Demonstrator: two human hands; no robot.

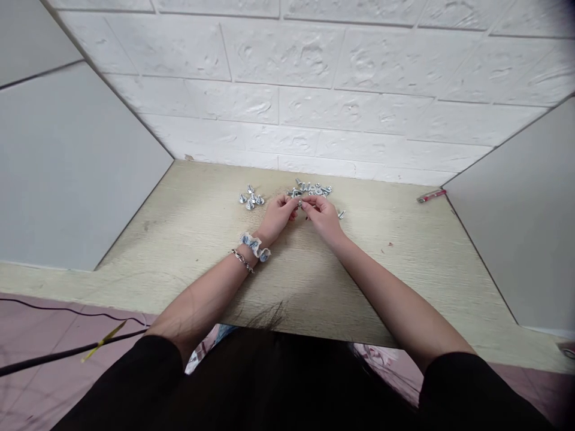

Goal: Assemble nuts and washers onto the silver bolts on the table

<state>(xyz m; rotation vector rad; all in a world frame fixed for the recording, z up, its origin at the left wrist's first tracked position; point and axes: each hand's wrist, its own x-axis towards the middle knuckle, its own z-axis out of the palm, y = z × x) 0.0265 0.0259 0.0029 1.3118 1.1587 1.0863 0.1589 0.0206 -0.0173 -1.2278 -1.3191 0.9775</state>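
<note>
My left hand (279,216) and my right hand (321,215) meet over the far middle of a pale wooden table (314,281). Their fingertips pinch together on a small metal screw (300,204) held between them; what else sits on it is too small to make out. Just behind my right hand lies a loose heap of silver screws and small parts (312,189). A smaller group of assembled silver screws (250,199) lies to the left, behind my left hand. One single screw (341,214) rests right of my right hand. A scrunchie and a chain bracelet circle my left wrist.
A white brick-pattern wall (287,90) closes the back; grey panels (67,167) stand at both sides. A red pen-like tool (430,195) lies at the far right by the panel. A black cable (67,353) crosses the pink floor at lower left.
</note>
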